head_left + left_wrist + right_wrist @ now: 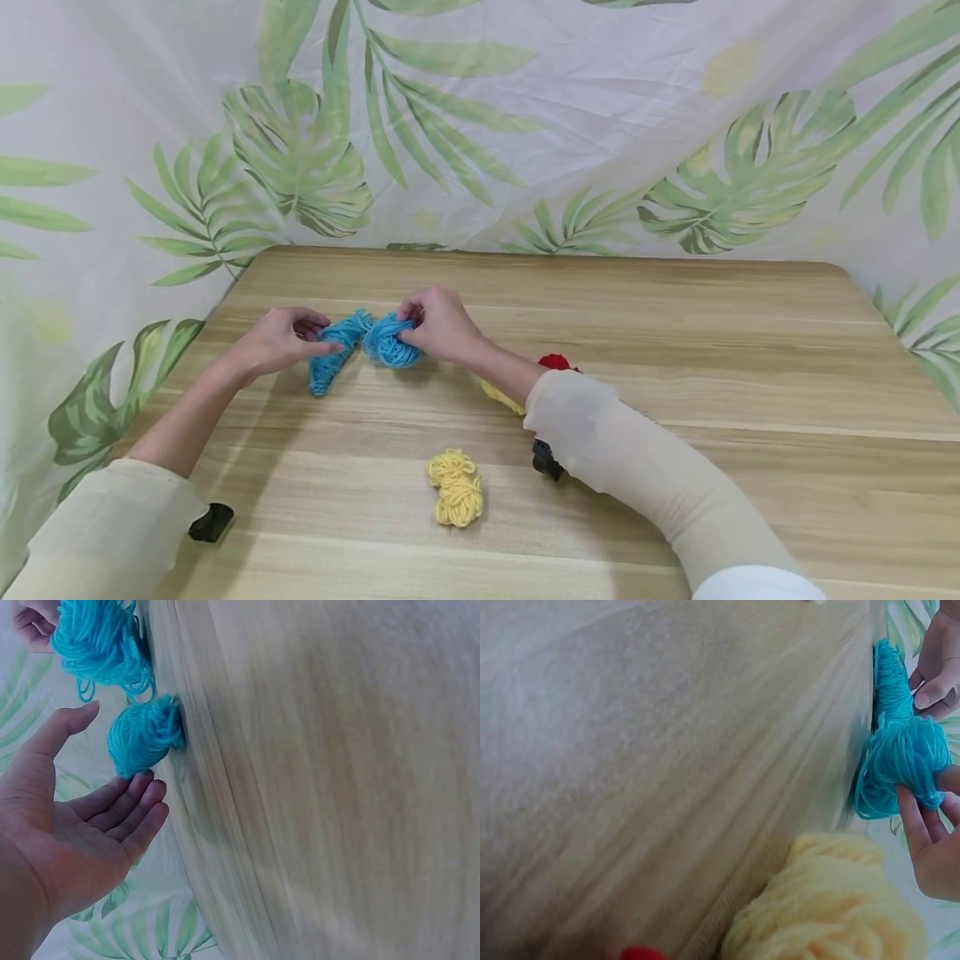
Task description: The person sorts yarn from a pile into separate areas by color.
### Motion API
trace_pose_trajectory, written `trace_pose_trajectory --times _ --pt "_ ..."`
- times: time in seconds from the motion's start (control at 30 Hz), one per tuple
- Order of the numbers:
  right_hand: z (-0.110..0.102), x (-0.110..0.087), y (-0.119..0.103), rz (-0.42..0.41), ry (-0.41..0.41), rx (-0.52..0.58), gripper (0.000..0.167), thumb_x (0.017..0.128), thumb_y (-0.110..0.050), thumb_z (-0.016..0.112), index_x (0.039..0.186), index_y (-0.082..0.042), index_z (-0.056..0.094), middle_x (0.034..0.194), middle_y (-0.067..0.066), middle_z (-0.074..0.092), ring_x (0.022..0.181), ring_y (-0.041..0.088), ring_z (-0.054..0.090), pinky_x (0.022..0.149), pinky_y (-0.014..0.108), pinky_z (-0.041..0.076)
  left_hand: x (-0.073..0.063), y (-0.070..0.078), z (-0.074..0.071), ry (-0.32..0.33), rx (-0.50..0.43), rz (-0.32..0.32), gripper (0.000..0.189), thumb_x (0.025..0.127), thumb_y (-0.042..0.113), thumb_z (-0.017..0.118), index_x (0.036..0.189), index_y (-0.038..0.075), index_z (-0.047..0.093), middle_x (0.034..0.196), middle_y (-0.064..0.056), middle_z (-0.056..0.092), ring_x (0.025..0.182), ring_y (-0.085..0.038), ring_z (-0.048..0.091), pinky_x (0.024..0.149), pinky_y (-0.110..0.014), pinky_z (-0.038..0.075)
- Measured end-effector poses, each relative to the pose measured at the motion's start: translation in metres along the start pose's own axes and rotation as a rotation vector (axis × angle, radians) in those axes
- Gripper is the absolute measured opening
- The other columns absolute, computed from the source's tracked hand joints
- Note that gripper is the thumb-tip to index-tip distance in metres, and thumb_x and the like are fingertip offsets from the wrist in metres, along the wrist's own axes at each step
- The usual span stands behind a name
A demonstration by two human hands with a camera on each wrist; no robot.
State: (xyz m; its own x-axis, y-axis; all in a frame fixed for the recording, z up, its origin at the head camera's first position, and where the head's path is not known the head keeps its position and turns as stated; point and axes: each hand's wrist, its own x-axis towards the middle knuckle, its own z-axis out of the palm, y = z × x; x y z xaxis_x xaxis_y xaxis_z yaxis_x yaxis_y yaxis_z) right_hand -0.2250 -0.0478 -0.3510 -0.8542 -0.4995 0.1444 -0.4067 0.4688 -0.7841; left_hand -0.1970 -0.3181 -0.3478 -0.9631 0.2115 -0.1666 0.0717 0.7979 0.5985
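While the right hand (444, 327) pinches the right blue skein (392, 346) between thumb and fingertips, the left hand (279, 342) is at the left blue skein (328, 362), thumb and fingers held wide apart. In the left wrist view, the left fingers are fairly straight, their tips at the near end of that skein; the thumb stands off to the side. Whether the fingertips bear any weight, cannot tell. Both blue skeins are on the far left part of the table (712, 350), end to end; the left one is long and tapers toward the person, the right one is rounder and looser. Strands meet between them; whether the two are joined, cannot tell. Near yellow skein (456, 490): lies alone on the wood, closer to the person, pinched in at its middle. Far yellow skein (501, 397): mostly hidden behind the right forearm in the head view, seen large in the right wrist view. Red yarn (555, 362): shows just past the same forearm, near the far yellow skein; its full shape is hidden. Pale sleeves (637, 467) cover the upper part of both forearms. Behind the table hangs a leaf-print cloth (607, 125)
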Motion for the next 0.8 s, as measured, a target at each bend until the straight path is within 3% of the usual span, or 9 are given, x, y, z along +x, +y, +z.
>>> trace_pose_trajectory --times 0.33,0.8 --pt "0.0068 0.0012 -0.0021 0.048 0.002 -0.068 0.01 0.089 -0.009 0.083 0.095 -0.006 0.075 0.088 0.001 0.069 0.083 0.011 0.061 0.075 0.02 0.049 -0.0013 0.0013 -0.001 -0.004 -0.002 -0.008 0.065 0.095 0.031 0.076 0.136 -0.015 0.054 0.121 -0.026 0.061 0.108 -0.033 0.058 0.085 -0.033 0.05" --pt "0.009 0.0036 0.0014 0.059 -0.056 0.185 0.016 0.088 0.005 0.075 0.103 0.001 0.077 0.094 0.009 0.072 0.084 0.013 0.065 0.075 0.018 0.052 -0.0016 0.0014 -0.0019 0.014 -0.009 0.01 0.063 0.095 0.029 0.076 0.134 -0.015 0.055 0.12 -0.026 0.063 0.107 -0.033 0.059 0.08 -0.021 0.049"
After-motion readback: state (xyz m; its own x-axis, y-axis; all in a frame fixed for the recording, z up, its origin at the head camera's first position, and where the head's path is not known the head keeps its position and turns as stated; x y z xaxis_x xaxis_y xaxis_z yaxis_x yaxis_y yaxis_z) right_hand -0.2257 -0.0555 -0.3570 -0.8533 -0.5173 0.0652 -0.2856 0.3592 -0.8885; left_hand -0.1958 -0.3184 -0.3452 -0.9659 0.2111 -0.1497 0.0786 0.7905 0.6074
